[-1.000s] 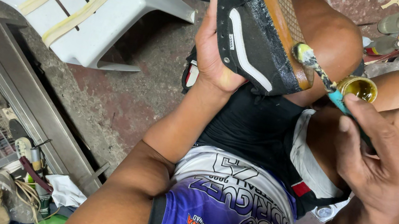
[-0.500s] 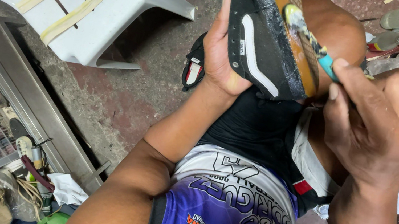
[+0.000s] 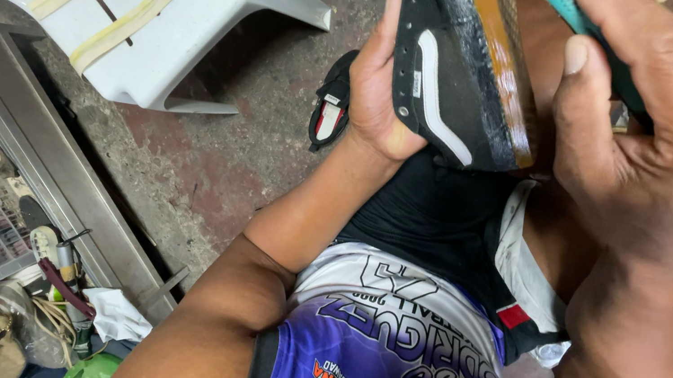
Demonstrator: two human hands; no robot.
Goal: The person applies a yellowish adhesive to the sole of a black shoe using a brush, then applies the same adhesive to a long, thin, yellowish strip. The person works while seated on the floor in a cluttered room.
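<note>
Head view: the left hand [image 3: 383,101] grips a black shoe [image 3: 455,81] with a white side stripe, fingers wrapped round its upper, holding it sole-up above the person's lap. The right hand [image 3: 670,154] is closed round a teal-handled tool [image 3: 568,4] held against the shoe's tan sole. A white plastic chair [image 3: 156,13] stands on the concrete floor [image 3: 212,168] to the left.

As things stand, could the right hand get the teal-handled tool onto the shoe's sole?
Probably yes: the right hand with the teal-handled tool sits right beside the tan sole of the black shoe, which the left hand holds up, nothing between.
</note>
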